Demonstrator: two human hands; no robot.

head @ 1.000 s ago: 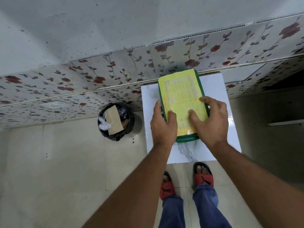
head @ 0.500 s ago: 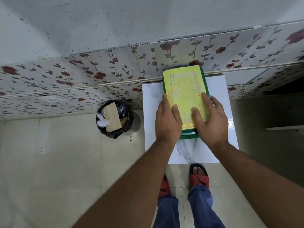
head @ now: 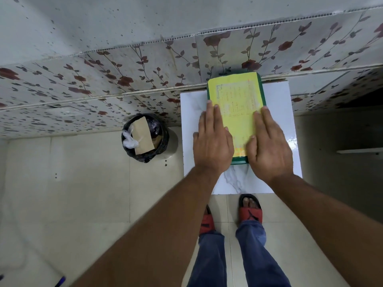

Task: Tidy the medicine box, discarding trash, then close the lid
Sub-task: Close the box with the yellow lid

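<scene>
The green medicine box stands on a white marble-patterned table against the wall, its lid down and covered by a yellow printed label. My left hand lies flat on the lid's left side, fingers stretched forward. My right hand lies flat on the lid's right side, palm down. Neither hand grips anything. The box's near edge shows green between my wrists.
A small bin lined with a black bag stands on the floor left of the table, holding a brown envelope and white wadding. Floral wall tiles run behind. My feet in red sandals stand at the table's front edge.
My hands went from gripping the lid's near corners to lying flat on top of it. The lid has come down level on the box.
</scene>
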